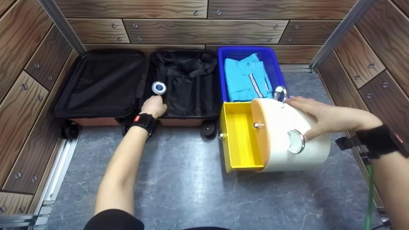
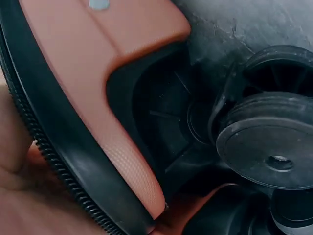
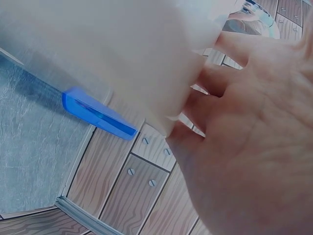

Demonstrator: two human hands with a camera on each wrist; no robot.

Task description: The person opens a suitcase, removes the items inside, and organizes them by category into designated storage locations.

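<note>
My left hand (image 1: 153, 106) reaches over the near rim of the open suitcase (image 1: 188, 118), knuckles up. Just past its knuckles is a round white disc-shaped thing (image 1: 158, 88) with a dark blue centre. Its fingers are hidden, so I cannot tell whether they hold it. In the left wrist view, part of that hand shows behind the suitcase's zipper (image 2: 58, 176). My right hand (image 1: 319, 116) lies spread on the curved side of a white dome-shaped box (image 1: 297, 159), its thumb beside a round chrome ring. A yellow drawer (image 1: 243, 140) stands pulled out of the box.
The suitcase's other half (image 1: 102, 86) lies at left, black and flat. A blue basket (image 1: 278, 64) with a folded light-blue shirt (image 1: 244, 78) stands behind the box. Suitcase wheels (image 1: 208, 130) stick out toward me. Wood-patterned panels (image 1: 204, 30) enclose the grey floor (image 1: 179, 179).
</note>
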